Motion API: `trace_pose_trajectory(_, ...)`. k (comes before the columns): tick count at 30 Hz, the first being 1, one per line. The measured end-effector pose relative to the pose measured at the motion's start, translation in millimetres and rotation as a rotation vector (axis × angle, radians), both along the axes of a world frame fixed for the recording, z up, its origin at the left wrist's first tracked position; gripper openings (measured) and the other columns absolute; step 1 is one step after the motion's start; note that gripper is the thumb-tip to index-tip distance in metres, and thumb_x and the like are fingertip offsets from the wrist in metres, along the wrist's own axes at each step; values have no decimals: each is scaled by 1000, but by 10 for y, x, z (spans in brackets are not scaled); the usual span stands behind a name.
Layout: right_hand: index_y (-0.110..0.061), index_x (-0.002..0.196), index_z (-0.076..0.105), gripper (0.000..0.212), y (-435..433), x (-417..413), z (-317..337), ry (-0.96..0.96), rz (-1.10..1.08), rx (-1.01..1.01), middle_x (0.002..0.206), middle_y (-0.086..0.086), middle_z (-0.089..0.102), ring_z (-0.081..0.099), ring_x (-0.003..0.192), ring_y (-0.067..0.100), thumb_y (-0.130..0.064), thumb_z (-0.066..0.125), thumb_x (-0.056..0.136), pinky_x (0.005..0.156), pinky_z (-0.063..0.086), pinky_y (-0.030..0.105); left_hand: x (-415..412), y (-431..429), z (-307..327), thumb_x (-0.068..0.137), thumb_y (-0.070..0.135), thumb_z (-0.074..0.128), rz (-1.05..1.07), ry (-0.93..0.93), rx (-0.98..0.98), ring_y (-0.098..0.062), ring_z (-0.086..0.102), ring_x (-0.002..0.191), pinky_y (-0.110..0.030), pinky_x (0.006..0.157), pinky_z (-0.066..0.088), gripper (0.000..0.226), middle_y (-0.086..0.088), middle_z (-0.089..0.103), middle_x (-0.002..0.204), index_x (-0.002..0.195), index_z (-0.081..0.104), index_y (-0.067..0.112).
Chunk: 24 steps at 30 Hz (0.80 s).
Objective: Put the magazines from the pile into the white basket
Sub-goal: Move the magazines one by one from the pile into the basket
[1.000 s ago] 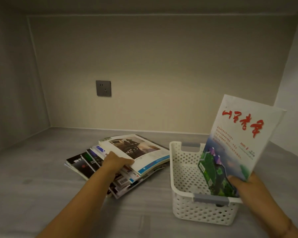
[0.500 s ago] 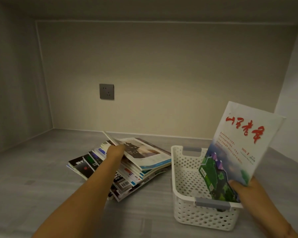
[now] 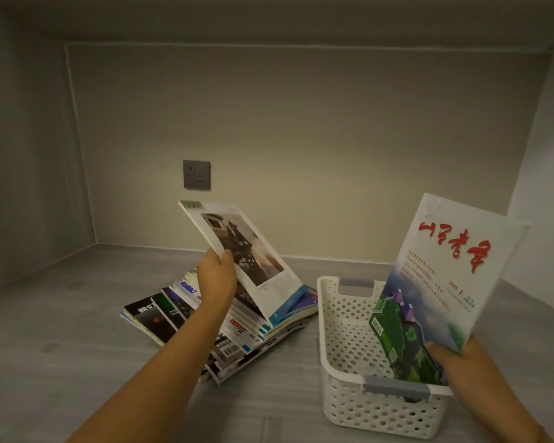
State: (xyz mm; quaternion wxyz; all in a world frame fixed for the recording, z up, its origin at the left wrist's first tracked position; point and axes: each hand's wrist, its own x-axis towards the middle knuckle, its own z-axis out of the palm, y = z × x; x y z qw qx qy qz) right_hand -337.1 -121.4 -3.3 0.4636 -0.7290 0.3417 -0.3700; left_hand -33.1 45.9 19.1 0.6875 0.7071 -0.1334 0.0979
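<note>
A fanned pile of magazines (image 3: pixel 179 314) lies on the grey shelf floor left of centre. My left hand (image 3: pixel 216 276) grips the left edge of the top magazine (image 3: pixel 253 257), a pale cover with a dark picture, and holds it tilted up while its right edge still rests on the pile. To the right stands the white perforated basket (image 3: pixel 346 334) with grey handles. My right hand (image 3: pixel 454 362) holds a white magazine with red characters (image 3: pixel 445 282) upright, its lower end inside the basket.
A grey wall socket (image 3: pixel 196 174) sits on the back wall above the pile. Walls close the shelf on the left, back and right. Bare grey floor lies left of the pile and in front of it.
My left hand has lifted the left edge of the top magazine from flat on the pile to steeply tilted. The right hand and its magazine have stayed in the basket.
</note>
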Motion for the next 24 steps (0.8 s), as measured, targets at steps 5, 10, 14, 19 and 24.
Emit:
trace_pose_trajectory(5, -11, 137, 34, 51, -22, 13, -20, -15, 17, -7, 114, 9, 49, 47, 97, 27, -1, 48, 89, 62, 40, 27, -526, -50, 500, 99, 23, 43, -13, -363, -39, -7, 59, 62, -15, 48, 45, 26, 7, 57, 72, 75, 45, 31)
trace_pose_trajectory(10, -11, 136, 36, 50, -27, 25, -35, -4, 44, 0, 126, 16, 52, 51, 105, 30, -1, 47, 89, 70, 42, 27, -1051, -267, 718, 99, 22, 43, -92, -552, -94, -3, 58, 56, -18, 48, 51, 14, 9, 56, 70, 88, 50, 20)
trace_pose_trajectory(14, -16, 137, 34, 50, 13, 9, 21, -47, 101, 18, 131, 14, 50, 50, 112, 28, -6, 48, 90, 86, 48, 37, -1444, -481, 623, 99, 22, 41, -127, -680, -37, -17, 59, 60, -32, 51, 50, 21, -1, 59, 73, 105, 54, 7)
trace_pose_trajectory(19, -25, 139, 27, 70, 90, -44, 74, -77, 204, 4, 113, 0, 53, 51, 86, 8, -57, 44, 79, 50, 45, 7, -1843, -711, 301, 100, 26, 39, -233, -634, 150, -19, 61, 66, -30, 55, 49, 26, -2, 61, 80, 118, 50, 12)
trace_pose_trajectory(24, -31, 124, 34, 104, -10, -23, 2, -166, 230, -15, 93, -4, 56, 58, 60, -1, -95, 40, 42, 44, 43, 8, -2100, -768, 199, 101, 29, 35, -466, -544, 245, -23, 65, 85, -37, 72, 56, 27, -7, 67, 98, 125, 42, 19)
